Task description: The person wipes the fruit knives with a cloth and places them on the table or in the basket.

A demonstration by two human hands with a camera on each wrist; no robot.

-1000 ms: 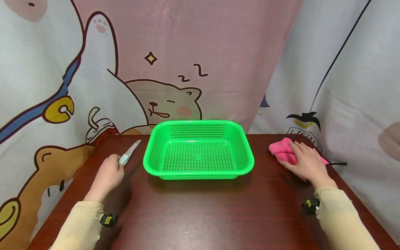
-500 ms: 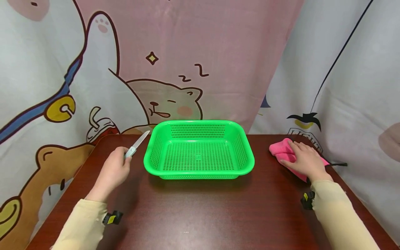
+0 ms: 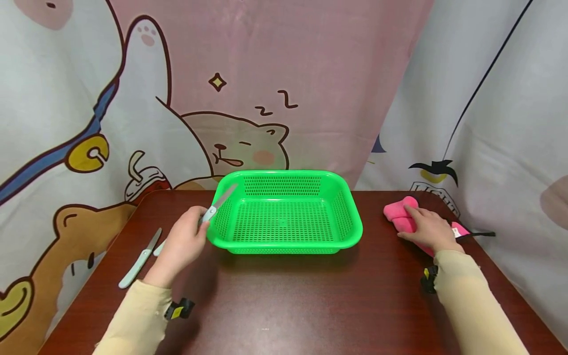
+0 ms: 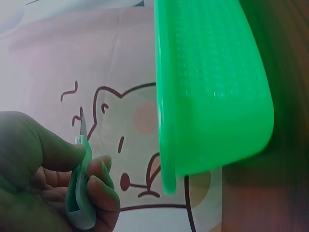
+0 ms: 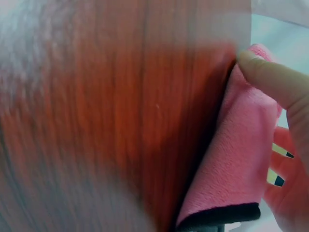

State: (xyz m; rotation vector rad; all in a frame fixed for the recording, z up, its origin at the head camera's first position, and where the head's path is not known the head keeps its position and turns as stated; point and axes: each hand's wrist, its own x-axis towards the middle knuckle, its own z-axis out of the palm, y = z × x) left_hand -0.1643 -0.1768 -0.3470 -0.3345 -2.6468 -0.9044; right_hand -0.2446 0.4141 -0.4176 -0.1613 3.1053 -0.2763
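My left hand [image 3: 183, 242] grips a small knife [image 3: 210, 214] by its pale handle. Its blade slants up over the left rim of a green plastic basket [image 3: 284, 245]. In the left wrist view thumb and curled fingers close round the handle, with the basket's side to the right. A second knife [image 3: 141, 261] lies on the table at the left; beside it a pale piece, perhaps another handle [image 3: 158, 249], is partly hidden by my hand. At the right, my right hand [image 3: 429, 230] rests on a folded pink cloth [image 3: 403, 224], its thumb along the near side.
The dark brown table [image 3: 284, 305] carries everything. A cartoon-printed curtain [image 3: 328, 98] hangs behind it and along the sides. A black strap [image 3: 479, 234] extends from the cloth past the right table edge.
My left hand has carried the knife rightward, from beside the basket to over its left rim, uncovering the second knife. My right hand has shifted slightly and stays on the cloth.
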